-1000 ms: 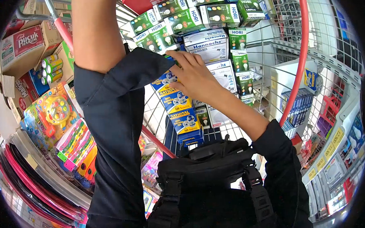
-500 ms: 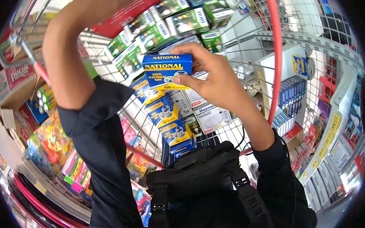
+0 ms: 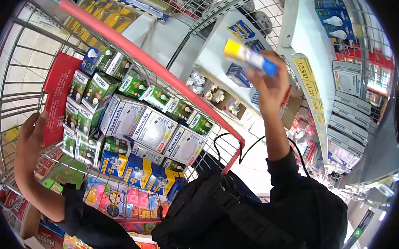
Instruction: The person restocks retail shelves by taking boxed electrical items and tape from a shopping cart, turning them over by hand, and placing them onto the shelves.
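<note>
Raised over the shelf, my right hand [image 3: 272, 83] grips a box of vinyl electrical tape [image 3: 250, 56], its yellow and blue sides smeared by motion. My left hand [image 3: 29, 141] is at the far end of the shopping cart [image 3: 150, 60], fingers curled at the wire rim beside a red panel [image 3: 58, 99]. Inside the cart lie green-white HORI bulb boxes [image 3: 95, 86], white Hannochs lamp boxes [image 3: 153, 126] and a row of blue-yellow National tape boxes [image 3: 137, 171]. On the shelf, similar dark blue boxes [image 3: 239, 74] stand stacked near my right hand.
White shelves with yellow price labels [image 3: 306, 77] run along the right. Stacked Hannochs boxes [image 3: 348, 127] and hanging bulb packs [image 3: 333, 18] are beyond them. Colourful toy packs [image 3: 104, 197] lie below the cart, and a black bag [image 3: 221, 203] is against my body.
My view has turned toward the shelf. My right hand has carried the tape box from above the cart over to the shelf side. My left hand now shows at the cart's far end.
</note>
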Demonstrator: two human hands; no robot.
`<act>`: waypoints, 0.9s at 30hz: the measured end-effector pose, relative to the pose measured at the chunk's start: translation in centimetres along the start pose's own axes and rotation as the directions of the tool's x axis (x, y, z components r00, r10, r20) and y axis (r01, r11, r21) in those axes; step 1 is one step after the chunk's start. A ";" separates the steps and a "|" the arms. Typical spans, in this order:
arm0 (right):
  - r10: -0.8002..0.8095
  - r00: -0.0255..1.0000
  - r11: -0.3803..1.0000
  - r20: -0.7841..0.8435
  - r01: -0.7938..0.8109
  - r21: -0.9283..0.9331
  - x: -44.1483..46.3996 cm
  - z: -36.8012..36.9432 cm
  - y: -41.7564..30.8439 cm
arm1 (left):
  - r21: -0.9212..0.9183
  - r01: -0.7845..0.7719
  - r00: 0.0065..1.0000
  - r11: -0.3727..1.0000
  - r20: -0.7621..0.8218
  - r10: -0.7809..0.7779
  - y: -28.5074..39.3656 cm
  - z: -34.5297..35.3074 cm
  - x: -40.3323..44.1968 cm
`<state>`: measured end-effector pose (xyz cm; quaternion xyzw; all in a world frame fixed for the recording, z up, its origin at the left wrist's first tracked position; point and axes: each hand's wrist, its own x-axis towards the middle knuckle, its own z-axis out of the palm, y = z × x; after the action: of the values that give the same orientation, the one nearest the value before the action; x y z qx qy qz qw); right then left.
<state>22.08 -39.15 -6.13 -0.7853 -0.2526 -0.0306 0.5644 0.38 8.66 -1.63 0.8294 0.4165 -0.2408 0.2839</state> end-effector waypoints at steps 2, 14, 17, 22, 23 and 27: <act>0.266 0.963 0.950 -0.052 -0.271 -0.158 0.5 -1.7 5.0 | -0.052 0.018 1.000 0.998 0.008 -0.017 0.5 -0.1 -0.5; 0.111 0.992 0.515 -0.053 -0.103 -0.851 7.3 -3.3 17.4 | -0.001 -0.010 0.996 1.000 -0.089 0.010 -0.5 0.8 0.2; 0.147 0.987 0.421 -0.067 -0.123 -0.898 6.6 -2.8 17.6 | 0.049 -0.013 0.997 0.999 -0.078 0.017 -0.5 0.7 0.3; 0.169 0.981 0.359 -0.097 -0.153 -0.921 6.2 -3.2 20.2 | 0.037 0.012 0.998 0.999 -0.067 -0.010 -0.5 0.7 0.4; 0.161 0.983 0.374 -0.088 -0.143 -0.916 6.4 -3.5 20.6 | 0.016 -0.007 0.997 1.000 -0.077 0.008 -0.7 0.8 0.5; 0.098 0.992 0.384 -0.080 -0.112 -0.916 6.7 -3.3 21.8 | 0.001 -0.014 0.996 1.000 -0.093 0.014 -0.5 1.1 0.4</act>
<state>38.08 -44.87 -21.66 -0.9802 -0.1400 -0.1339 0.0402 -0.01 8.41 -2.88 0.8426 0.4236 -0.1999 0.2658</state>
